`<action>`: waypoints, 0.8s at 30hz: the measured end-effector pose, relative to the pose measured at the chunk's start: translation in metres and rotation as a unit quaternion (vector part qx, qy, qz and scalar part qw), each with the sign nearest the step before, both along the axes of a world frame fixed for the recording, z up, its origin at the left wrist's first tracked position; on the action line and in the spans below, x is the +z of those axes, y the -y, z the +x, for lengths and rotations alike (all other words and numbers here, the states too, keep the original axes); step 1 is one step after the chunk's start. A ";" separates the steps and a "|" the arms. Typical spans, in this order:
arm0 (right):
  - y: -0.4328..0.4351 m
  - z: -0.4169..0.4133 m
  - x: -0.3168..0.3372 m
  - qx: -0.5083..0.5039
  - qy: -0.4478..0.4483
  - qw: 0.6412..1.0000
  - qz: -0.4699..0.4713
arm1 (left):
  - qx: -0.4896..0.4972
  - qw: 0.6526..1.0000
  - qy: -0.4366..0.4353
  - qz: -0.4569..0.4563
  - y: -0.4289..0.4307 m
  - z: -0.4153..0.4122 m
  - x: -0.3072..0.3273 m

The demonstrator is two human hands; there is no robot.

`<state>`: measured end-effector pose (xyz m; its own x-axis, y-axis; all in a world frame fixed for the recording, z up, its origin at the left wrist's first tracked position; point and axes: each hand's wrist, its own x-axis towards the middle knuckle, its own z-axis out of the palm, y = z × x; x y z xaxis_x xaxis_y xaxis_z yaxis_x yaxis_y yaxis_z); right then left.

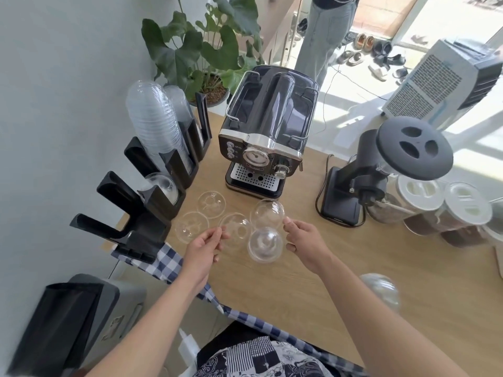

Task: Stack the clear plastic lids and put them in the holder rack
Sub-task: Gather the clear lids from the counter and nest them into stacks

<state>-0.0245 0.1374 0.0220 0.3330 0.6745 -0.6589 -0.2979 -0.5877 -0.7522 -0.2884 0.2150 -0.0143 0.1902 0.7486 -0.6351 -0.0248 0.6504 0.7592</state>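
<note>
5 clear dome lids lie loose on the wooden surface (313,281) in the middle of the frame, just in front of both hands. The left hand (202,250) has its grip pinched on the near rim of the centre lid (234,232); whether that lid is lifted I cannot tell. The right hand (304,244) sits beside 2 lids: its fingertips (288,222) touch the edge of the upper lid (267,214), while the lower lid (264,247) lies just left of its palm. Its grip is half open and seems to hold nothing yet. 2 more lids (211,204) (192,227) lie further left, nearer the left hand. The holder rack (152,202) stands at the left of the frame, closest to the left hand, its slots slanting up and left. My guess: gather lids rightward onto one pile first.
</note>
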 end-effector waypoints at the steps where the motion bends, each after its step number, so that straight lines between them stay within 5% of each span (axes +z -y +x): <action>1: 0.005 0.003 -0.005 -0.007 -0.013 1.000 -0.002 | 0.002 1.000 0.008 -0.005 0.000 0.001 0.000; 24: 0.059 -0.002 -0.070 -0.033 -0.069 0.995 -0.062 | 0.021 0.985 0.151 -0.085 -0.003 0.019 0.005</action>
